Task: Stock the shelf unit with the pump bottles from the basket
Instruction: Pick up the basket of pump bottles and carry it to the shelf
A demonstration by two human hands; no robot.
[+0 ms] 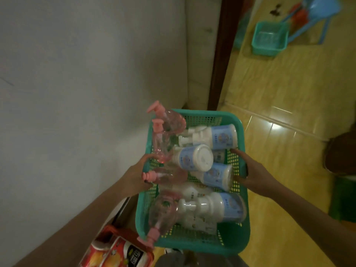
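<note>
A teal plastic basket (234, 241) hangs in front of me, held from both sides. My left hand (137, 175) grips its left rim and my right hand (252, 171) grips its right rim. Inside lie several pump bottles on their sides. Clear pink bottles with pink pumps (169, 122) lie along the left edge, some poking over the rim. White bottles with blue labels (221, 136) fill the middle and right. No shelf unit shows in the view.
A grey-white wall (86, 74) runs along the left. A dark wooden door frame (221, 54) stands ahead. A second teal basket (268, 38) and a blue plastic stool (319, 14) sit on the yellow tiled floor. Red packaged goods (115, 249) lie at the bottom left.
</note>
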